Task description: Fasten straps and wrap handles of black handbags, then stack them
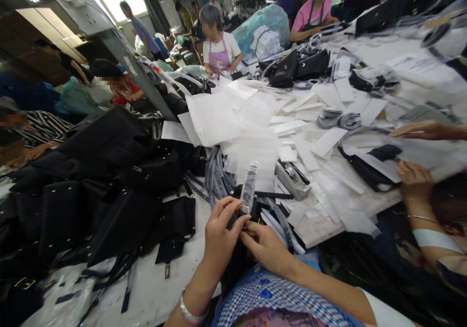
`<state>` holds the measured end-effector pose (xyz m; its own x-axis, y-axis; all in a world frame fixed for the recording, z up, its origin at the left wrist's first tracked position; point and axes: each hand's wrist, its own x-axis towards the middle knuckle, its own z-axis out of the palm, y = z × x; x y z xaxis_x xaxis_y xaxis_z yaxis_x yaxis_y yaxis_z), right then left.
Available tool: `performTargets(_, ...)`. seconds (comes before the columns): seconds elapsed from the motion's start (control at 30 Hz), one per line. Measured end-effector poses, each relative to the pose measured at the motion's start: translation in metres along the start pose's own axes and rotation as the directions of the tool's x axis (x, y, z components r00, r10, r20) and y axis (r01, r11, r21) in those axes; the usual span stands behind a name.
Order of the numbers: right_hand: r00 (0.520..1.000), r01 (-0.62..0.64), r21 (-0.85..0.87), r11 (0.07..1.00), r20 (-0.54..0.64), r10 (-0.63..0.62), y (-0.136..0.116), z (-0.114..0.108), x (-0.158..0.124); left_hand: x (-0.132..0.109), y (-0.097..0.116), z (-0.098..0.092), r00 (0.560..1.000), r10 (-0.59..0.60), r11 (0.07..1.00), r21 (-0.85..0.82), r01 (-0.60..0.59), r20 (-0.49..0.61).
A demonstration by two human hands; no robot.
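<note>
My left hand [223,229] is closed, thumb and fingers pinching the edge of a black bag [233,263] held close to my body. My right hand [268,246] meets it from the other side, its fingertips pressed together at small gold-coloured metal hardware on the same bag. Just beyond the fingertips a strip wrapped in clear plastic [250,188] stands up, its lower end by my left fingers. Exactly what each fingertip grips is partly hidden. Grey wrapped straps [218,171] lie behind my left hand.
Black bags [102,186] are heaped on the left of the table. White sheets [226,115] and paper strips cover the middle, near a grey metal tool [294,181]. At right, a co-worker's hands handle another black bag [375,169]. A post [136,74] rises at left.
</note>
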<state>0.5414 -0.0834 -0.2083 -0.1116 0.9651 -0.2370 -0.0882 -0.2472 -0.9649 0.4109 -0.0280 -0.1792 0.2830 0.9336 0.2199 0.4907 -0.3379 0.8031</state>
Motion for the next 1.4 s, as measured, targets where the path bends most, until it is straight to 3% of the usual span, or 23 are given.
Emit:
performTargets(0.1, 1.0, -0.004, 0.013, 1.0, -0.001, 0.004, 0.0, 0.002, -0.001, 0.01, -0.001, -0.008, 0.977, 0.174, 0.976, 0.111, -0.188, 0.126)
performTargets(0.17, 1.0, -0.01, 0.03, 1.0, 0.006, 0.01, 0.001, 0.002, -0.001, 0.014, -0.005, -0.014, 0.937, 0.294, 0.928, 0.178, -0.327, 0.19)
performTargets(0.3, 1.0, -0.004, 0.049, 0.999, 0.014, 0.003, 0.003, 0.002, -0.002, 0.022, -0.017, -0.027, 0.789, 0.527, 0.731, 0.305, -0.61, 0.315)
performTargets(0.4, 1.0, -0.004, 0.042, 0.999, 0.013, 0.003, 0.002, 0.001, -0.002, 0.023, -0.021, -0.036, 0.703, 0.602, 0.62, 0.333, -0.71, 0.378)
performTargets(0.53, 1.0, -0.006, 0.147, 0.989, -0.026, 0.01, 0.003, -0.003, -0.001, 0.01, -0.016, -0.042, 0.663, 0.593, 0.635, 0.242, -0.734, 0.456)
performTargets(0.6, 0.999, -0.007, 0.194, 0.981, -0.036, 0.015, 0.006, -0.005, 0.001, 0.002, -0.015, -0.044, 0.681, 0.556, 0.69, 0.192, -0.698, 0.477)
performTargets(0.67, 1.0, -0.014, 0.234, 0.972, -0.013, 0.017, 0.008, -0.006, 0.002, -0.006, -0.016, -0.045, 0.734, 0.473, 0.788, 0.139, -0.6, 0.488)
performTargets(0.77, 0.999, -0.041, 0.328, 0.944, 0.023, 0.035, 0.009, -0.007, 0.005, -0.014, -0.026, -0.044, 0.892, 0.212, 0.965, 0.056, -0.255, 0.399)
performTargets(0.83, 0.998, -0.061, 0.367, 0.928, 0.025, 0.055, 0.005, -0.009, 0.007, -0.018, -0.033, -0.042, 0.961, -0.017, 1.0, -0.001, 0.018, 0.277)
performTargets(0.9, 0.999, -0.054, 0.329, 0.943, 0.022, 0.049, -0.003, -0.011, 0.012, -0.019, -0.037, -0.04, 0.965, -0.117, 0.992, -0.02, 0.125, 0.234)
performTargets(1.03, 0.995, 0.101, 0.071, 0.992, 0.012, -0.102, -0.031, -0.015, 0.034, -0.002, -0.034, -0.041, 0.909, 0.027, 0.999, 0.026, -0.041, 0.417)
performTargets(1.13, 0.977, 0.215, -0.151, 0.965, 0.029, -0.213, -0.054, -0.017, 0.059, 0.026, -0.027, -0.046, 0.885, 0.015, 1.0, 0.01, -0.022, 0.464)
performTargets(1.27, 0.934, 0.331, -0.236, 0.913, -0.054, -0.353, -0.08, -0.02, 0.071, 0.057, -0.015, -0.059, 0.949, -0.054, 0.996, -0.05, 0.073, 0.311)
performTargets(1.33, 0.894, 0.377, -0.285, 0.881, -0.138, -0.427, -0.088, -0.019, 0.06, 0.062, -0.009, -0.066, 0.975, -0.159, 0.98, -0.093, 0.175, 0.154)
performTargets(1.4, 0.89, 0.37, -0.363, 0.855, -0.126, -0.438, -0.09, -0.017, 0.043, 0.058, -0.001, -0.071, 0.96, -0.277, 0.948, -0.165, 0.27, -0.021)
